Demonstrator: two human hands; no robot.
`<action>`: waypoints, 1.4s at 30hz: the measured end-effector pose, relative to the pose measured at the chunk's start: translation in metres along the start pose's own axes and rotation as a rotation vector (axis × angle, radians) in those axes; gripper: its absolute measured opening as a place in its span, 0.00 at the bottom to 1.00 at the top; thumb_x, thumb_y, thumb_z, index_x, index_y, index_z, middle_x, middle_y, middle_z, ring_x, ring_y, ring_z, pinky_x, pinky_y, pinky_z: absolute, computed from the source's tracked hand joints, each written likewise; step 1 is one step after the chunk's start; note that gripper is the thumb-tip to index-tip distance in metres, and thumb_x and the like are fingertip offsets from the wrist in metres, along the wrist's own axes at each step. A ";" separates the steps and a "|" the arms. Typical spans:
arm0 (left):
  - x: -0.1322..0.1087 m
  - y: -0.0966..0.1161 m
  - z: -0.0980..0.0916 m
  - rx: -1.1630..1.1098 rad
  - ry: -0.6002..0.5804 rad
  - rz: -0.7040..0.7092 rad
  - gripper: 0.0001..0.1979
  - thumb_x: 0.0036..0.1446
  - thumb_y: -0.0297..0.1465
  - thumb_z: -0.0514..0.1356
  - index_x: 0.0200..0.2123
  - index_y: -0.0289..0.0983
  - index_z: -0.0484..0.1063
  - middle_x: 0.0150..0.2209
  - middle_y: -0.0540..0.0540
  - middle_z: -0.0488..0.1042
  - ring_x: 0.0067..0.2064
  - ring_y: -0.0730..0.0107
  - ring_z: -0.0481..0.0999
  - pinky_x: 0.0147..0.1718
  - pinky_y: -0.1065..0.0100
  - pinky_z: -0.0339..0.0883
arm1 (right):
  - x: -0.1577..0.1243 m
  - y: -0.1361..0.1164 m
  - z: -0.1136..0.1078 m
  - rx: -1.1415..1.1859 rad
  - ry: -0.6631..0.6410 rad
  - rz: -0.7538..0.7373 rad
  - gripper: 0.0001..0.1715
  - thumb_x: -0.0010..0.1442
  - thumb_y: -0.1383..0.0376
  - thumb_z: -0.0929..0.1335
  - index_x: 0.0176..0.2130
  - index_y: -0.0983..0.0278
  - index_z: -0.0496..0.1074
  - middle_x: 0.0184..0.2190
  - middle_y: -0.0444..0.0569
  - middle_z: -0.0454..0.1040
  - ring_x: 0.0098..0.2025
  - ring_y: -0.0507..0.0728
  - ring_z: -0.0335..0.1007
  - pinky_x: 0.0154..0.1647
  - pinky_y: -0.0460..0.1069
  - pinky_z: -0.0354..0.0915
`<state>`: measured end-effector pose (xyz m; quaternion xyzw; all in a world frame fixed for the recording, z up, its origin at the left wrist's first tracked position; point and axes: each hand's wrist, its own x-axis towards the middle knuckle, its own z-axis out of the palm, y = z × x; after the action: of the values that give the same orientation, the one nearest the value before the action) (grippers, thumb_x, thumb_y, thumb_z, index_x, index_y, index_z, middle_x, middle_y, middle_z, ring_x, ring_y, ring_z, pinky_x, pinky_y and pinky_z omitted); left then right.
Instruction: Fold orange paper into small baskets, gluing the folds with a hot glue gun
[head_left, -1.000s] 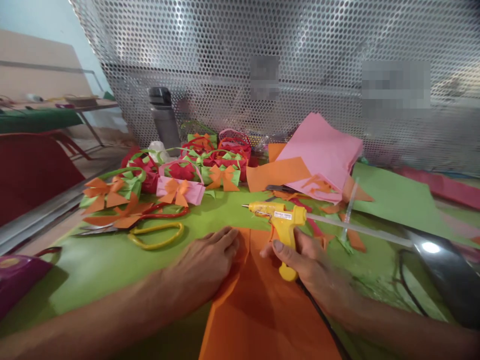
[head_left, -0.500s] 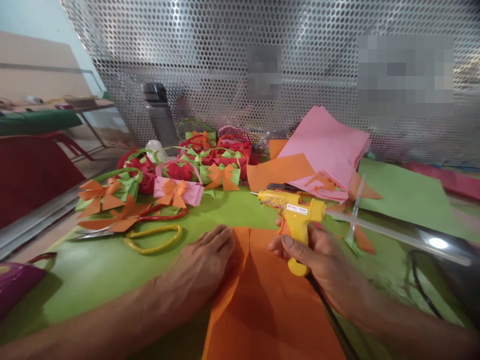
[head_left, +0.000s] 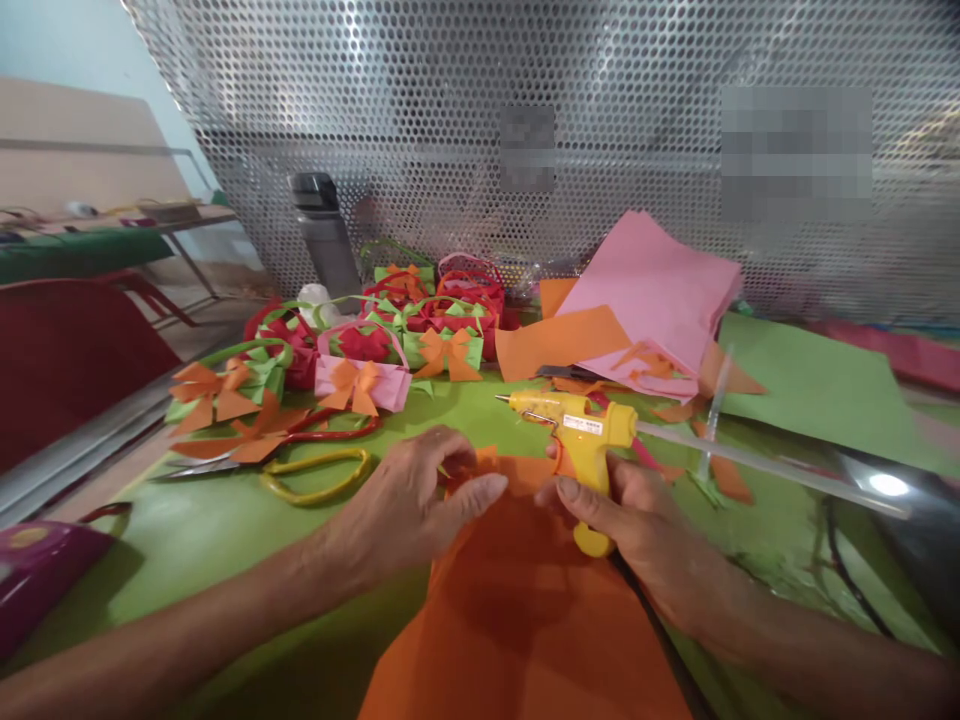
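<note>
My right hand (head_left: 637, 520) is wrapped round the handle of a yellow glue gun (head_left: 589, 430). The gun's nozzle points left and a clear glue stick (head_left: 750, 460) juts from its back. Below the gun lies a sheet of orange paper (head_left: 525, 610), spread in front of me on the table. At its upper left edge is my left hand (head_left: 420, 500), the thumb stretched over the paper and held apart from the bent fingers. Whether those fingertips touch the paper is hard to see. A black cord runs down from the gun's handle along the sheet's right side.
Scissors with red and yellow handles (head_left: 319, 475) lie left of my left hand. Small paper baskets with bows (head_left: 364, 380) stand behind, near a grey bottle (head_left: 326, 240). Pink sheets (head_left: 652, 290) and green paper (head_left: 810, 375) lie back right. A purple object (head_left: 52, 570) is far left.
My left hand has lifted from lying flat on the paper's folded left side, its thumb now out. The fold has opened toward the lower left. The glue gun has shifted slightly left.
</note>
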<state>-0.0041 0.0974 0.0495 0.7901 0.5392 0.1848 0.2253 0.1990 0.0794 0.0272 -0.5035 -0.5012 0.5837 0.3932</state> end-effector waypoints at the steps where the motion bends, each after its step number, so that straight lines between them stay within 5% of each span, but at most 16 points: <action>1: -0.001 0.001 0.000 0.009 -0.016 -0.004 0.18 0.54 0.46 0.53 0.32 0.35 0.67 0.32 0.46 0.71 0.32 0.66 0.71 0.31 0.66 0.62 | 0.000 0.000 0.000 0.001 0.000 -0.003 0.18 0.51 0.52 0.69 0.35 0.63 0.72 0.31 0.45 0.74 0.35 0.53 0.67 0.34 0.47 0.61; 9: -0.007 0.008 0.004 0.113 -0.083 -0.031 0.12 0.48 0.40 0.57 0.29 0.37 0.64 0.32 0.47 0.68 0.32 0.65 0.69 0.32 0.63 0.62 | -0.001 -0.015 -0.010 -0.082 0.027 -0.056 0.18 0.52 0.51 0.68 0.34 0.64 0.71 0.32 0.47 0.75 0.35 0.55 0.70 0.38 0.50 0.62; 14: -0.007 0.004 0.007 0.099 -0.044 -0.049 0.04 0.50 0.32 0.54 0.27 0.37 0.63 0.31 0.47 0.70 0.31 0.67 0.70 0.31 0.66 0.63 | -0.006 -0.028 -0.022 -0.198 0.020 -0.120 0.16 0.54 0.53 0.67 0.27 0.63 0.68 0.23 0.44 0.71 0.27 0.52 0.67 0.32 0.49 0.63; 20: -0.008 0.001 0.000 0.051 -0.133 -0.054 0.12 0.43 0.39 0.62 0.26 0.37 0.66 0.36 0.46 0.71 0.35 0.63 0.72 0.33 0.64 0.65 | -0.011 -0.028 -0.040 -0.253 -0.013 -0.122 0.15 0.53 0.54 0.68 0.29 0.63 0.67 0.21 0.42 0.68 0.24 0.51 0.64 0.27 0.47 0.63; 24: -0.006 0.002 -0.009 0.053 -0.214 -0.049 0.09 0.42 0.34 0.61 0.25 0.37 0.65 0.41 0.46 0.70 0.38 0.62 0.72 0.37 0.63 0.65 | -0.015 -0.029 -0.043 -0.359 -0.057 -0.129 0.14 0.54 0.54 0.67 0.28 0.62 0.66 0.20 0.42 0.67 0.22 0.50 0.63 0.24 0.46 0.62; 35: -0.006 -0.007 -0.001 0.070 -0.110 0.034 0.05 0.47 0.24 0.52 0.21 0.37 0.61 0.42 0.45 0.72 0.40 0.63 0.73 0.37 0.65 0.65 | -0.021 -0.033 -0.041 -0.472 -0.186 -0.071 0.12 0.48 0.63 0.70 0.37 0.59 0.73 0.21 0.42 0.67 0.19 0.50 0.59 0.17 0.44 0.59; 42: -0.009 -0.004 -0.003 0.096 -0.108 -0.014 0.06 0.44 0.22 0.50 0.20 0.37 0.59 0.43 0.44 0.73 0.41 0.62 0.74 0.36 0.65 0.65 | -0.017 -0.031 -0.036 -0.528 -0.189 -0.059 0.04 0.50 0.63 0.69 0.25 0.60 0.72 0.14 0.40 0.62 0.16 0.49 0.53 0.14 0.44 0.50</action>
<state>-0.0116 0.0908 0.0493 0.8051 0.5399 0.1141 0.2173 0.2360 0.0758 0.0611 -0.5170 -0.6848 0.4654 0.2170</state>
